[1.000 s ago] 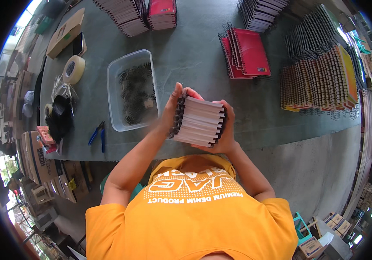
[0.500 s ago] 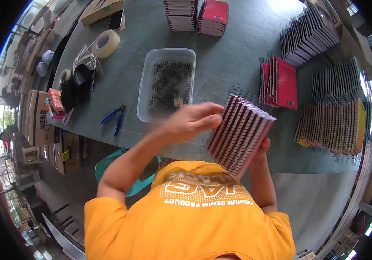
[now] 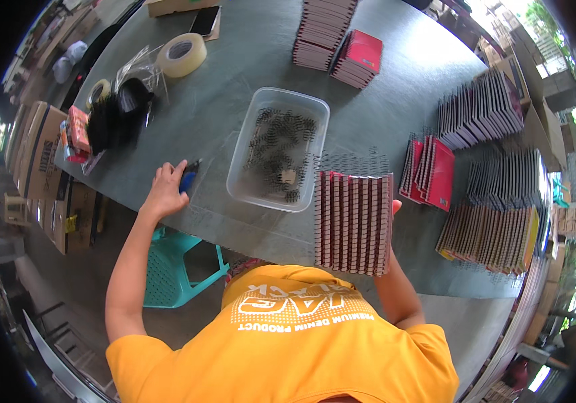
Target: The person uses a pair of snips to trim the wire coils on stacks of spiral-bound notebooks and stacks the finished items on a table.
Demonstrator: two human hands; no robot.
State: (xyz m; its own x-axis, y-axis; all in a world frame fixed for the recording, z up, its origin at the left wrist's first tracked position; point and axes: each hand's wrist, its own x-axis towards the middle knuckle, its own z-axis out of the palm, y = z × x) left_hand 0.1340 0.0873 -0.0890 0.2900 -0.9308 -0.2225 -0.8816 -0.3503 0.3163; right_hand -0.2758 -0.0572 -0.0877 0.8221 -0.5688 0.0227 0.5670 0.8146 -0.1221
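Note:
My left hand (image 3: 162,191) is at the table's left front, its fingers closed round the blue-handled pliers (image 3: 188,178); their dark jaws point away from me. In my right hand (image 3: 395,207), mostly hidden behind them, is a stack of spiral notebooks (image 3: 353,225). Their wire-bound spines face up toward me, and loose coil ends stick out past the far edge. Just left of the stack sits a clear plastic tub (image 3: 237,176) with many black wire coils (image 3: 280,144) inside.
Red notebooks (image 3: 441,176) lie right of the held stack, near larger rows of coil-bound notebooks (image 3: 486,235). More stacks (image 3: 325,30) stand at the far side. Packing tape (image 3: 182,55), a phone (image 3: 205,21) and a black object (image 3: 117,114) are on the left. A teal stool (image 3: 174,269) stands below the table edge.
My left hand has left the notebook stack and moved left onto the pliers. The stack, still in my right hand, has turned more upright. The whole view has shifted and tilted.

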